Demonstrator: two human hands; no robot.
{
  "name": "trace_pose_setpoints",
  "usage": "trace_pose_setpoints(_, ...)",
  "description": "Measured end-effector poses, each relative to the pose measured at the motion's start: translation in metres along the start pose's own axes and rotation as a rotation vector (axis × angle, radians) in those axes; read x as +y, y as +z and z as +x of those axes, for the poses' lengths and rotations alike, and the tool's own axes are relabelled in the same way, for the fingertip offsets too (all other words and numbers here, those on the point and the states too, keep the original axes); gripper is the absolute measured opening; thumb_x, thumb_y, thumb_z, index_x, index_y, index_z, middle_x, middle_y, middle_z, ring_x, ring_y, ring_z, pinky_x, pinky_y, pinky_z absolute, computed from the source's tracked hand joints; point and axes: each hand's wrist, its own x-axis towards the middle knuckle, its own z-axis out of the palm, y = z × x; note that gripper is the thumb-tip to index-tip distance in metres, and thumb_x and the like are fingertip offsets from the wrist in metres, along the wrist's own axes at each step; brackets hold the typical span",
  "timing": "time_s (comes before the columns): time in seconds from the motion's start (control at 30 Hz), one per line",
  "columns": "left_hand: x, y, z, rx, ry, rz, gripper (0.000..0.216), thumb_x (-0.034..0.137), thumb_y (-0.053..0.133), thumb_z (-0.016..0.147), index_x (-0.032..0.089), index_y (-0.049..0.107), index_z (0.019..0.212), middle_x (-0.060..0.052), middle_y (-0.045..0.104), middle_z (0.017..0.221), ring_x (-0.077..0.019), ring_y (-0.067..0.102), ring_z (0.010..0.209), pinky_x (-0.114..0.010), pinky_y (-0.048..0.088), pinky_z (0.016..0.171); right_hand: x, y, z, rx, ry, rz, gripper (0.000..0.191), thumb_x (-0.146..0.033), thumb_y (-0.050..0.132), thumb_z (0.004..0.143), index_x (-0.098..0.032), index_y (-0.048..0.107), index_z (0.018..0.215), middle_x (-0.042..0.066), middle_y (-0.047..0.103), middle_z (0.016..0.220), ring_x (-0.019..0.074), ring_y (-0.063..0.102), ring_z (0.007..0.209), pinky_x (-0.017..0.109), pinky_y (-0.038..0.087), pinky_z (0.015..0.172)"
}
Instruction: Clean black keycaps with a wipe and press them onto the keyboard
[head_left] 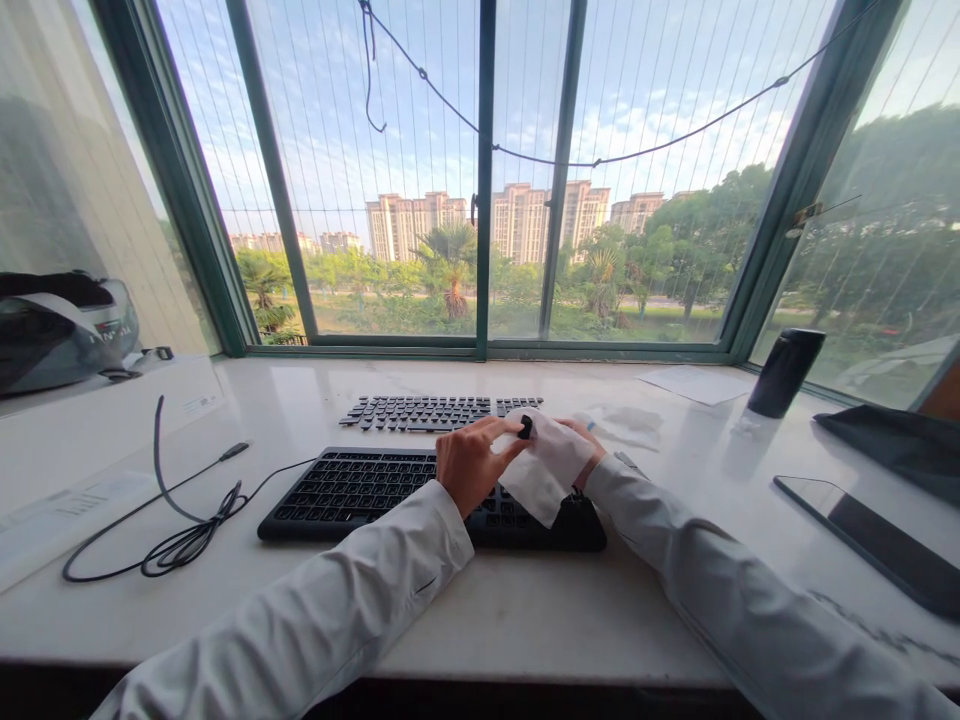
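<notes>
Between the thumb and fingers of my left hand [474, 460] is a small black keycap [526, 427]. My right hand [589, 447] is closed on a white wipe [551, 455], which covers most of its fingers and touches the keycap. Both hands are above a black keyboard [337, 495] whose keycaps are off, showing the bare switch grid. Behind it, loose black keycaps [420, 412] lie in rows laid out like a keyboard.
A coiled black cable [187, 545] lies at left. Crumpled clear plastic [622, 425] and a paper sheet [694, 383] lie behind my right hand. A black cylinder [786, 373], dark pouch [892, 450] and phone [870, 535] are at right. A bag [67, 330] stands far left.
</notes>
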Motion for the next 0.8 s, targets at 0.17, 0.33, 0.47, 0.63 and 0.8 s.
trace_pose_setpoints(0.17,0.002,-0.001,0.0,0.007,-0.045,0.012,0.029,0.049,0.07,0.072,0.027,0.065,0.09,0.005,0.071,0.088,-0.0136,0.066,0.081,-0.023,0.042,0.064,-0.001,0.012,-0.008,-0.136,-0.004,0.008,0.039,-0.041,0.083,0.046,-0.018,0.075,0.077,0.004,0.07,0.078,0.0194,0.061,0.074,0.029,0.046,0.07)
trace_pose_setpoints(0.33,0.004,-0.001,0.0,-0.014,-0.053,0.006,0.027,0.046,0.07,0.073,0.027,0.064,0.091,0.004,0.07,0.084,-0.0138,0.065,0.079,-0.023,0.041,0.063,-0.005,0.013,-0.012,-0.104,0.015,-0.022,0.037,-0.044,0.08,0.055,-0.016,0.076,0.08,0.004,0.07,0.076,0.0194,0.061,0.072,0.028,0.044,0.065)
trace_pose_setpoints(0.47,0.002,-0.002,0.002,0.002,-0.085,0.03,0.024,0.044,0.071,0.073,0.026,0.064,0.086,0.003,0.068,0.083,-0.0142,0.064,0.077,-0.023,0.039,0.062,-0.008,0.012,-0.015,-0.185,0.053,0.0,0.042,-0.039,0.081,0.056,-0.017,0.075,0.091,0.004,0.07,0.081,0.0165,0.06,0.069,0.025,0.042,0.061)
trace_pose_setpoints(0.63,0.002,-0.004,0.003,0.009,-0.055,0.058,0.019,0.041,0.065,0.078,0.025,0.063,0.087,0.002,0.065,0.086,-0.0134,0.062,0.078,-0.022,0.038,0.059,-0.001,0.009,-0.013,-0.229,-0.006,-0.066,0.053,-0.046,0.076,0.063,-0.016,0.07,0.107,0.004,0.069,0.086,0.015,0.06,0.069,0.023,0.041,0.06)
trace_pose_setpoints(0.8,0.004,-0.003,0.003,-0.037,-0.025,0.04,0.029,0.046,0.066,0.077,0.025,0.064,0.097,-0.001,0.062,0.102,-0.0169,0.062,0.086,-0.024,0.043,0.063,0.007,0.0,-0.004,-0.173,-0.104,-0.231,0.051,-0.056,0.067,0.069,-0.012,0.071,0.096,0.004,0.067,0.077,0.0137,0.057,0.065,0.023,0.039,0.056)
